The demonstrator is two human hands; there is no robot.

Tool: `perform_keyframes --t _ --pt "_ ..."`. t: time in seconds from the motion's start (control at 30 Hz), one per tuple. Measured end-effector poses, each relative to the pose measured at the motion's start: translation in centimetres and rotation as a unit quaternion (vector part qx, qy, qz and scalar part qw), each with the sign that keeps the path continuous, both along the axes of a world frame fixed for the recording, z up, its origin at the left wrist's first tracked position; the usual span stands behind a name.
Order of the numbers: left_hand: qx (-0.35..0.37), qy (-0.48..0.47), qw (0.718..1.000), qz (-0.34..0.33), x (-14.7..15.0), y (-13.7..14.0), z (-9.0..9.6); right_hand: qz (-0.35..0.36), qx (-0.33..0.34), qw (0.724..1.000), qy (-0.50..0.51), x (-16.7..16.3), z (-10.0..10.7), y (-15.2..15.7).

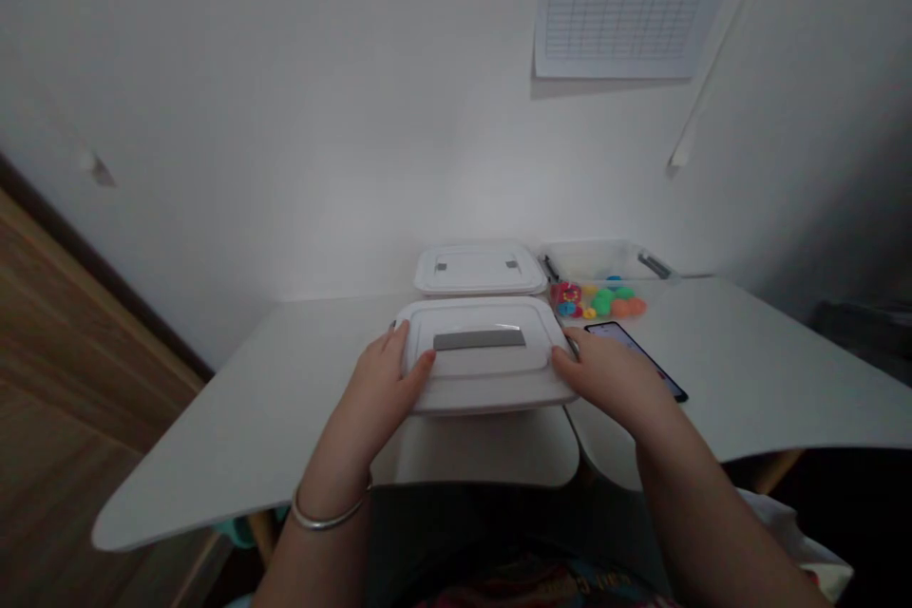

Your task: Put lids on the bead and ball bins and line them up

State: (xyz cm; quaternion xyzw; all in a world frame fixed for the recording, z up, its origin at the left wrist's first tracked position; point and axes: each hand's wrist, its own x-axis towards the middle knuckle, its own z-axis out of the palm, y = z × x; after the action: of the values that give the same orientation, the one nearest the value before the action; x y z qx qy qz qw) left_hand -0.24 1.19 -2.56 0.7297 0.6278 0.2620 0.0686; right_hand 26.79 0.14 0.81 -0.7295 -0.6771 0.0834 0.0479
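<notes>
A storage box with a white lid (491, 380) is between my two hands, over the front part of the white table. A grey strip with clear tape runs across the middle of its lid. My left hand (389, 370) grips the left end, with the thumb on top of the lid and the fingers down the side. At the right end, my right hand (605, 366) holds on in the same way, its thumb on the lid's edge. The undersides of both hands are hidden. The box's contents cannot be seen.
Behind it lies another white lid (481, 271) near the wall. A clear plastic bin (598, 261) holds several colourful pieces (602, 301). A phone (634, 351) rests beside my right hand. The white table (235, 418) has a gap between its sections.
</notes>
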Motion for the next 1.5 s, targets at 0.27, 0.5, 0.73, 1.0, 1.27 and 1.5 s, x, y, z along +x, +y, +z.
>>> perform_keyframes --t 0.27,0.5,0.73,1.0,1.27,1.5 --pt "-0.021 0.002 1.0 -0.02 -0.8 -0.7 1.0 0.011 -0.005 1.0 -0.02 0.7 0.1 0.5" --pt "-0.028 0.006 0.999 -0.043 -0.7 1.0 0.5 0.025 0.002 1.0 -0.016 0.7 0.0 2.3" --pt "-0.07 0.028 0.997 -0.024 -0.3 0.4 1.2 0.012 0.045 0.998 0.043 1.1 -1.1 3.3" --pt "-0.05 -0.115 0.992 -0.005 -1.5 1.3 -0.7 0.024 0.14 0.952 0.27 2.7 -4.6 4.9" --pt "-0.133 -0.474 0.867 0.074 -0.5 1.8 -3.0 0.016 0.029 0.792 0.61 0.8 -7.1 3.8" --pt "-0.099 -0.466 0.876 0.07 0.0 1.2 -2.4 0.028 0.058 0.822 0.566 0.7 -6.4 2.5"
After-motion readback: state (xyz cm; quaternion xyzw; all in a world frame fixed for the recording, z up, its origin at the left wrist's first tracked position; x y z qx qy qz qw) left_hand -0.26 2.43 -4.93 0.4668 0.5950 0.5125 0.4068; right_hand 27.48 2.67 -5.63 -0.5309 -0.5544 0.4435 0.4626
